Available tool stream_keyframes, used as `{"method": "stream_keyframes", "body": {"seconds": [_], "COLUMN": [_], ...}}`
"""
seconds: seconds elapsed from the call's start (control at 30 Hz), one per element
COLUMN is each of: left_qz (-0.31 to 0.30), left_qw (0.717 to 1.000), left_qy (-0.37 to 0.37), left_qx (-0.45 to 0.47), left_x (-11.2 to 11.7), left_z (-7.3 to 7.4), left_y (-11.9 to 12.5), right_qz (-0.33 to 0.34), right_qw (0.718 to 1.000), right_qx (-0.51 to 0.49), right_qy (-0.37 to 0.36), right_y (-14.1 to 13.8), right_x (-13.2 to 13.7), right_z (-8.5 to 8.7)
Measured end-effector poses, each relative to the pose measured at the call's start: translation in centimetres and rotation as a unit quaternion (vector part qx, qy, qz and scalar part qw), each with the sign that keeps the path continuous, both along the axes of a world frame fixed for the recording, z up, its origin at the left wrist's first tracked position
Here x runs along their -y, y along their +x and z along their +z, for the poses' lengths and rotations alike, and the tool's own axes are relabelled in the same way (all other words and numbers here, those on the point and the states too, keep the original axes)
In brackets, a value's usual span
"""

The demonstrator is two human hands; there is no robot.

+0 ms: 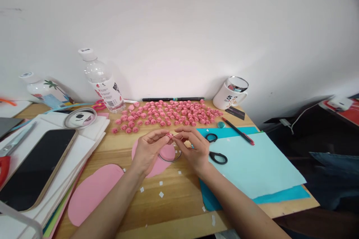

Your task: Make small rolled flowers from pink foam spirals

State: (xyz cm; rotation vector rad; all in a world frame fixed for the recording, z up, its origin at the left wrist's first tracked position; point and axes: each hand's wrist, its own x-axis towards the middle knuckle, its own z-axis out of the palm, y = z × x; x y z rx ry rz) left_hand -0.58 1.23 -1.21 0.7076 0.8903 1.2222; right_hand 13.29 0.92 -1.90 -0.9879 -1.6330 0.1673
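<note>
Between the fingertips of my left hand (151,149) and my right hand (193,147) is a small rolled pink paper flower (169,135). Both hands are closed in a pinch on it, above the table's middle. Beneath them lie pink paper rounds (157,167) and a roll of tape (177,158), partly covered by the hands. Several finished-looking pink paper roses (168,112) are spread just beyond the fingers. Black-handled scissors (218,158) lie beside my right hand, their blades hidden. Another pink paper piece (95,192) rests left of my left forearm.
Light blue sheets (255,164) lie on the right, with a pen (238,131) across them. A mug (230,93) and a plastic bottle (102,86) stand by the wall. A phone (37,168) rests on stacked paper at left. Small white squares (161,194) dot the table.
</note>
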Motion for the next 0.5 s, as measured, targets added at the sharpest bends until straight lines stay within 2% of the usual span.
{"method": "stream_keyframes", "body": {"seconds": [0.17, 0.3, 0.5], "left_qz": [-0.005, 0.003, 0.022], "left_qw": [1.000, 1.000, 0.997], "left_qy": [-0.004, 0.000, 0.006], "left_qx": [0.003, -0.029, -0.074], "left_x": [-0.05, -0.05, -0.06], "left_z": [0.08, 0.37, 0.15], "left_y": [-0.05, -0.09, -0.10], "right_qz": [0.012, 0.015, 0.055], "right_qw": [0.999, 0.997, 0.997], "right_qx": [0.036, 0.059, 0.059], "right_qy": [0.020, 0.039, -0.009], "right_y": [0.01, -0.08, -0.14], "right_x": [-0.02, -0.01, -0.05], "right_z": [-0.01, -0.04, 0.04]}}
